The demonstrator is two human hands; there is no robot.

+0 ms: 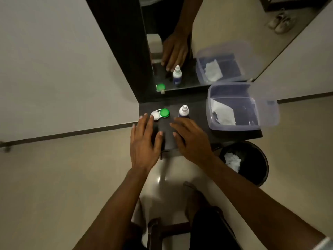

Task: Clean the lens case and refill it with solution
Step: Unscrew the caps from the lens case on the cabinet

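The lens case (160, 114) lay flat on the dark worktop (196, 105), both caps in place: one white, one green. It served as the reference point for this record. The solution bottle (184, 111) stood upright to the right of the lens case, near it but not touching, with its white cap on. Further right of the lens case, well apart, sat a clear plastic tub (266, 107) containing a crumpled white tissue (224, 114).

The left hand (145, 141) was held flat over the worktop, just in front of the lens case, its fingers straight and spread apart, holding nothing. One fingertip lay just beside the white cap; contact could not be confirmed. The right hand (191, 139) was likewise extended to the right of the lens case, its fingers straight and slightly apart, gripping nothing, with the fingertips near the base of the solution bottle.

A mirror (225, 24) rose behind the lens case. On the floor, below and well right of the lens case, stood a black bin (259, 168) holding white waste paper.
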